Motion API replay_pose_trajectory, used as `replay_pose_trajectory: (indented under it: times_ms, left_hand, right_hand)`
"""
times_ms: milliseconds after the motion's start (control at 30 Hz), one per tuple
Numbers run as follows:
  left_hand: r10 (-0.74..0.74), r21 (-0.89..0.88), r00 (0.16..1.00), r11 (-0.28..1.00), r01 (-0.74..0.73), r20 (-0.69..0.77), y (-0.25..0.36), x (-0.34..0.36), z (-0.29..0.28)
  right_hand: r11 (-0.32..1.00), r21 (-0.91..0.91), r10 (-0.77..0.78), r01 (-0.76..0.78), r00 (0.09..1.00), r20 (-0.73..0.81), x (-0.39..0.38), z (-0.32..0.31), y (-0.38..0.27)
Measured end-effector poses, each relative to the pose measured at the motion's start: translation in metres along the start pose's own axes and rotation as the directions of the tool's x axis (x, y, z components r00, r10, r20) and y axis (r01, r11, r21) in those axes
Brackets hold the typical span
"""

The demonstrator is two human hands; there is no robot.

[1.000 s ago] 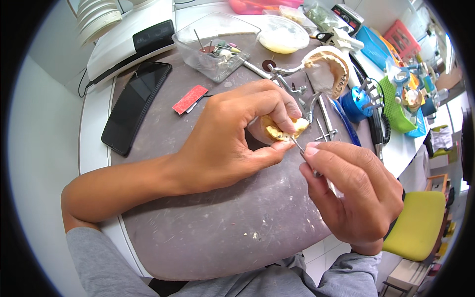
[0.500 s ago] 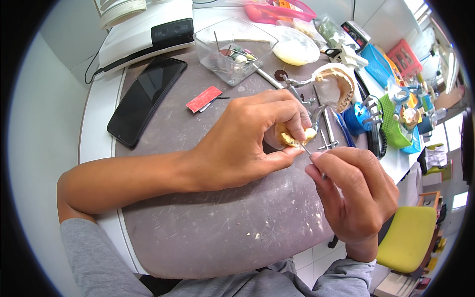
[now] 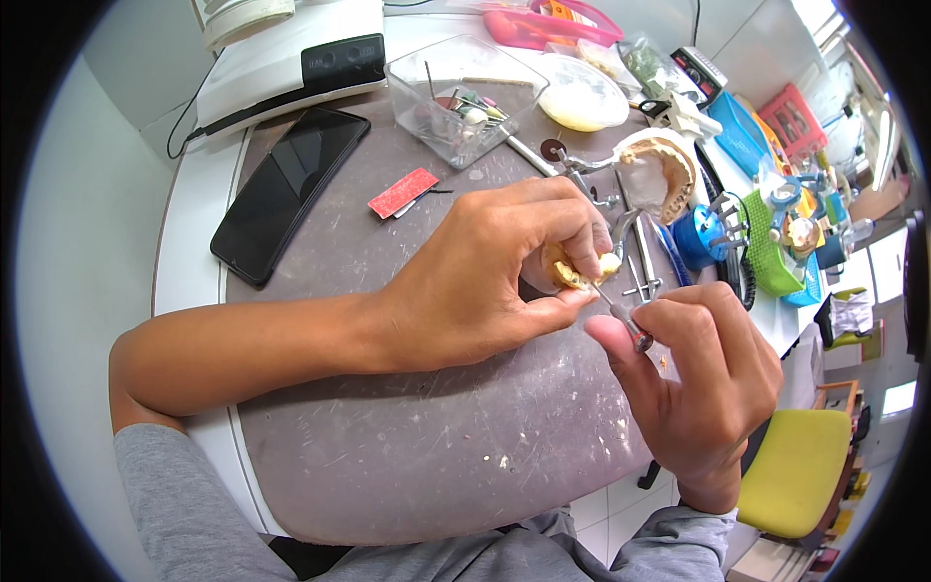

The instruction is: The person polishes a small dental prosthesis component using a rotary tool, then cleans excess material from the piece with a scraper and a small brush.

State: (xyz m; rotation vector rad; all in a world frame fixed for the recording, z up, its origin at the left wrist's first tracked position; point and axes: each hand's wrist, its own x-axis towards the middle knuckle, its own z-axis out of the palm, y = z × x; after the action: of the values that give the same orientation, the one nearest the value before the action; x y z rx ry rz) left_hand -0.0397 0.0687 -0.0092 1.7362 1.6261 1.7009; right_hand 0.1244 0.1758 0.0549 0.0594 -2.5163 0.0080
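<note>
My left hand [image 3: 456,281] is curled around a yellowish dental cast [image 3: 577,275], with small tooth shapes showing between thumb and fingertips. A thin metal screwdriver-like tool [image 3: 621,315] meets the cast at its tip. My right hand [image 3: 703,383] has its bent index and middle fingers on that tool's short handle, with the thumb lifted away to the left. Just beyond the cast, a cream dental model [image 3: 679,184] sits on a metal articulator. A red strip [image 3: 402,192] lies on the grey mat [image 3: 436,456], above my left hand.
A black phone [image 3: 286,199] lies at the left. Behind are a white device [image 3: 262,87], a clear container [image 3: 412,107] with small tools, a round tub [image 3: 582,87] and a pink tray [image 3: 548,29]. Right: blue stand [image 3: 696,235], green basket [image 3: 776,272], blue basket [image 3: 737,136], yellow chair [image 3: 795,466].
My right thumb has come away from the tool's handle toward the left, uncovering more of it. My left hand still holds the cast, and the whole view has shifted slightly.
</note>
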Motion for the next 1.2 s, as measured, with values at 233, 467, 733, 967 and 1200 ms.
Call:
replay_pose_trajectory:
  times_ms: [233, 467, 733, 967, 1200]
  left_hand:
    - [0.003, 0.020, 1.000, 1.000, -0.004, 0.013, 0.000, 0.000, -0.001]
    - [0.005, 0.008, 1.000, 1.000, -0.005, 0.001, 0.000, -0.001, 0.000]
    - [0.001, 0.002, 1.000, 1.000, -0.001, -0.003, 0.000, 0.000, 0.000]
    - [0.000, 0.005, 1.000, 1.000, 0.000, 0.004, -0.001, 0.000, 0.000]
    - [0.009, 0.023, 1.000, 1.000, -0.009, 0.008, -0.001, 0.000, 0.000]
  right_hand:
    - [0.982, 0.139, -0.122, 0.128, 0.991, -0.049, 0.000, 0.005, 0.006]
    - [0.979, 0.156, -0.126, 0.130, 0.991, -0.034, -0.003, 0.005, 0.008]
    - [0.974, 0.218, -0.054, 0.054, 0.999, -0.007, -0.002, 0.004, 0.010]
    - [0.972, 0.213, -0.083, 0.094, 0.995, -0.059, 0.000, 0.011, 0.013]
    - [0.971, 0.208, -0.115, 0.118, 0.993, -0.027, -0.002, 0.010, 0.017]
